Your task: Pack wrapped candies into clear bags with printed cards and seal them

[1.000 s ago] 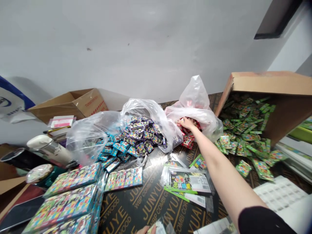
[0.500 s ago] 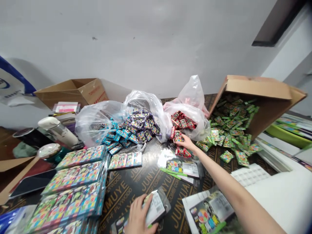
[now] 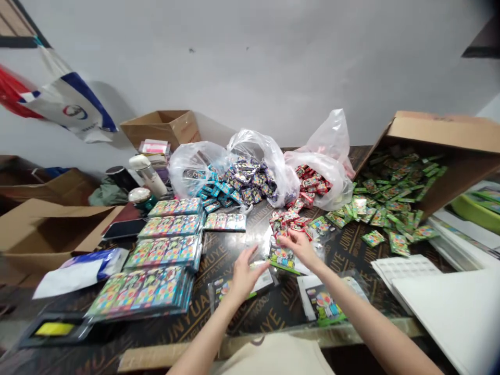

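Note:
My left hand (image 3: pixel 247 275) is open, thumb and fingers spread, above a flat clear pouch with a black and green printed card (image 3: pixel 222 285). My right hand (image 3: pixel 300 246) is bent in a pinch at the near edge of loose small red packets (image 3: pixel 279 221); its fingertips seem to be on one, partly hidden. Below that hand lies a stack of printed pouches (image 3: pixel 282 258). Another pouch stack (image 3: pixel 326 302) lies under my right forearm. More red packets (image 3: pixel 312 179) spill from a clear plastic bag (image 3: pixel 338 190).
Blue packets (image 3: pixel 213 188) and purple packets (image 3: pixel 250 179) spill from bags. Green packets (image 3: pixel 390 192) pour from a tipped cardboard box (image 3: pixel 441 130). Filled packet sets (image 3: pixel 164 250) are stacked at left, near bottles (image 3: pixel 150 177) and a phone (image 3: pixel 124 229). White sheets (image 3: pixel 453 307) lie at right.
The view has swung left and back. Red packets now lie nearer, over the pouch stack, and my right hand has drawn closer with them. My left hand has lifted off the pouch and spread.

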`<state>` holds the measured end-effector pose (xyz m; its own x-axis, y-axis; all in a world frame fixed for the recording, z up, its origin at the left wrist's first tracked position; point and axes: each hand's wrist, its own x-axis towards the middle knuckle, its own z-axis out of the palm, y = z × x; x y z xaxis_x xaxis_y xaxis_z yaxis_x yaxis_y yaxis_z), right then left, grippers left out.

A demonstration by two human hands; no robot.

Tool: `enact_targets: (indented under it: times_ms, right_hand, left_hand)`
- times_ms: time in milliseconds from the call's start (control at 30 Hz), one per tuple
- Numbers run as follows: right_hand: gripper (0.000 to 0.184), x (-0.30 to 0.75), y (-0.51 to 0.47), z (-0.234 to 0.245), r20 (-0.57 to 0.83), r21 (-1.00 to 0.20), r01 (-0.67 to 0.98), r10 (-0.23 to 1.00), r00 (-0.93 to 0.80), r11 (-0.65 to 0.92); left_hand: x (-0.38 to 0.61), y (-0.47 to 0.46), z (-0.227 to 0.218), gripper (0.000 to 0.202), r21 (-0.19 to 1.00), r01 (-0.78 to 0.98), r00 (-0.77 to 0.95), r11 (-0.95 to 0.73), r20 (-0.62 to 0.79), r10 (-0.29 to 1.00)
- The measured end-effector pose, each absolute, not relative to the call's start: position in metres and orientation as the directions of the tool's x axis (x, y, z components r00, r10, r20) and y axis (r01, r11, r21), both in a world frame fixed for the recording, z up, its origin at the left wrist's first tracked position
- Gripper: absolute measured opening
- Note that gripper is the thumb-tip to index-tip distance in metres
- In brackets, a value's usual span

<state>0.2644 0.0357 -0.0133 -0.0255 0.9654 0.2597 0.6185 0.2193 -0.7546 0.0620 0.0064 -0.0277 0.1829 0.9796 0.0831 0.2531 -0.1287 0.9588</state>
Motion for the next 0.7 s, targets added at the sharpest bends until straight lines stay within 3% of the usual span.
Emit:
enact_targets:
  times_ms: [67,133,200,333,433,500,567,700]
  right_hand:
    - [0.020,0.240,0.006,-0.014,0.315,-0.655,0.698,0.944,-0.097,0.290]
    - [0.009,0.224,-0.018,-0.014,0.382,-0.531,0.760,0.906,-0.179,0.374]
    - [0.017,0.218,-0.034,-0.012,0.398,-0.492,0.754,0.882,-0.251,0.436]
    - [0.072,0.224,-0.049,-0.001,0.402,-0.607,0.638,0.876,-0.268,0.474]
    - [0.107,0.230,-0.055,0.005,0.338,-0.712,0.494,0.860,-0.382,0.499]
    - [0.109,0.231,-0.056,0.006,0.303,-0.770,0.420,0.855,-0.421,0.480]
    - [0.098,0.230,-0.057,0.005,0.310,-0.802,0.383,0.867,-0.390,0.459]
    - [0.088,0.227,-0.057,0.001,0.344,-0.790,0.391,0.869,-0.357,0.473]
  left_hand:
    - [0.074,0.005,-0.016,0.053,0.998,-0.022,0.152,0.055,-0.051,0.987]
    - [0.082,0.000,-0.008,0.047,0.957,-0.209,0.227,0.199,-0.151,0.962]
    - [0.082,-0.007,-0.003,0.042,0.896,-0.318,0.320,0.311,-0.207,0.925]
    - [0.065,-0.020,0.000,0.038,0.735,-0.398,0.605,0.549,-0.240,0.759]
    - [0.055,-0.024,-0.002,0.038,0.623,-0.380,0.751,0.683,-0.223,0.621]
    - [0.053,-0.025,-0.005,0.043,0.578,-0.384,0.783,0.720,-0.209,0.586]
    - [0.054,-0.026,-0.008,0.048,0.557,-0.398,0.793,0.729,-0.190,0.578]
    - [0.059,-0.030,-0.010,0.049,0.530,-0.422,0.783,0.736,-0.197,0.590]
